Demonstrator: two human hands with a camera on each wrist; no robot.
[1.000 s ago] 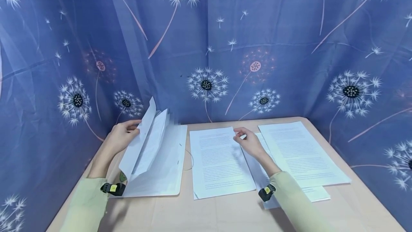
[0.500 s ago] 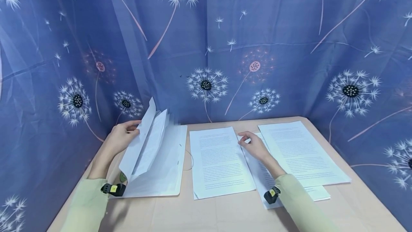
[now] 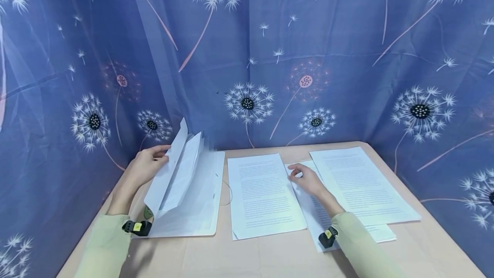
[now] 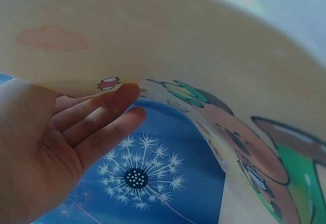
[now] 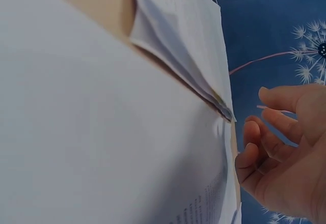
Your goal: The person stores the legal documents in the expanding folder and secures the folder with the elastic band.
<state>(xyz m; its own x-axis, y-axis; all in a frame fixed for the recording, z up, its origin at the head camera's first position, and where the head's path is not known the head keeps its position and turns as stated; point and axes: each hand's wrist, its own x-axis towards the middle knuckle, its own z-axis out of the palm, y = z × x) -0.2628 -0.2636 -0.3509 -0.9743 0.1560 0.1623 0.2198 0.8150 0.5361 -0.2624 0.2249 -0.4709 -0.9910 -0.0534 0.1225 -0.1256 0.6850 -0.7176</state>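
Observation:
A white folder (image 3: 198, 222) lies at the left, its front cover (image 3: 170, 170) lifted on edge. My left hand (image 3: 144, 166) holds this cover near its far outer edge. In the left wrist view the cover's underside (image 4: 168, 35) shows cartoon prints, with bent fingers against it and the thumb hidden. Printed sheets (image 3: 181, 183) lean inside the folder. My right hand (image 3: 308, 181), fingers loosely curled and holding nothing, is over a partly covered printed sheet (image 3: 306, 200). Left of it lies a printed stack (image 3: 266, 196), its right edge close to the fingertips.
Another printed stack (image 3: 366, 183) lies at the right, overlapping papers (image 3: 380, 232) beneath it. A thin cord loop (image 3: 230, 194) sits between folder and middle stack. A blue dandelion-print curtain (image 3: 247, 55) encloses the wooden table (image 3: 266, 256) on its back and sides.
My right hand has drawn back from the top right corner of the middle stack, moving slightly right and nearer to me. The left hand and the raised cover have stayed in place.

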